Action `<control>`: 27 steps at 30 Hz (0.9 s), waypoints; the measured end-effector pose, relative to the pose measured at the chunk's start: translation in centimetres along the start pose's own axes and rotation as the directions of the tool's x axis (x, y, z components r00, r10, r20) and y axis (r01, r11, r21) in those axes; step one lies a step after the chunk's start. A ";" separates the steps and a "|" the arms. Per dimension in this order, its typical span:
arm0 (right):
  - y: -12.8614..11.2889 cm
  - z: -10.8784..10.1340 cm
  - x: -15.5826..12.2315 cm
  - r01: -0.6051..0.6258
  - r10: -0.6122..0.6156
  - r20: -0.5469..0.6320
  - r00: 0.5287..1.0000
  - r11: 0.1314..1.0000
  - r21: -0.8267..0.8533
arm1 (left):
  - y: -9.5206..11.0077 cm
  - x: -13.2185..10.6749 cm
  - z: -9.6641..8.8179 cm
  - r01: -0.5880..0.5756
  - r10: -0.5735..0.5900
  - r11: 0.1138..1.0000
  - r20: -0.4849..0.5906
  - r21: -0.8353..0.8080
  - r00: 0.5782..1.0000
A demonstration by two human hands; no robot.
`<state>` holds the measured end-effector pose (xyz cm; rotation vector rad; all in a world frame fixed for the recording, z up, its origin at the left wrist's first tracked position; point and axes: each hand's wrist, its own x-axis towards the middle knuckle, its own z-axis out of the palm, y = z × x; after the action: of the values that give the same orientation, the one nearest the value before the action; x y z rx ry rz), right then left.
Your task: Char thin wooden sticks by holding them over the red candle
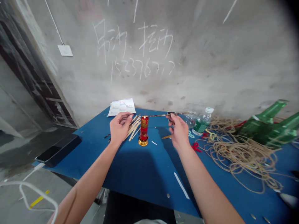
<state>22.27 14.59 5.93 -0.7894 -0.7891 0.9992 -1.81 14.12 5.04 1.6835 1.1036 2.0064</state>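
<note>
A red candle (144, 129) in a gold base stands lit on the blue table (140, 174). Both my hands hold a thin bamboo strip (158, 115) level just above the flame. My left hand (119, 127) pinches its left end, fingers closed, over a small pile of pale bamboo strips (134, 129). My right hand (178, 130) grips the strip further right, fingers curled around it. The strip's far end reaches past my right hand toward the bottles.
A tangle of tan cord (240, 155) covers the table's right side, with green glass bottles (271, 124) behind it. A clear water bottle (202, 123) lies near my right hand. A printed paper (121, 106) rests by the wall, a dark tablet (59, 149) at the left edge.
</note>
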 end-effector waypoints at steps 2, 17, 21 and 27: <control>0.0 -0.1 0.0 0.003 -0.003 -0.004 1.000 1.000 -0.003 | -0.1 0.0 -0.1 0.002 -0.002 1.000 0.002 0.006 1.000; -0.1 -0.2 0.0 0.018 -0.019 -0.013 1.000 1.000 -0.024 | -0.3 0.0 -0.3 0.008 -0.008 1.000 -0.010 0.026 1.000; -0.3 -0.1 -0.1 0.014 -0.014 -0.013 1.000 1.000 -0.011 | -0.2 0.0 -0.4 0.018 -0.018 0.999 -0.012 0.027 1.000; -0.3 -0.3 0.0 0.013 -0.013 -0.020 1.000 1.000 -0.018 | -0.3 0.0 -0.4 0.012 -0.011 0.999 -0.017 0.044 1.000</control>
<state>22.70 14.40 6.04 -0.8073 -0.7860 0.9724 -2.24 14.16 4.81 1.6807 1.1688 2.0063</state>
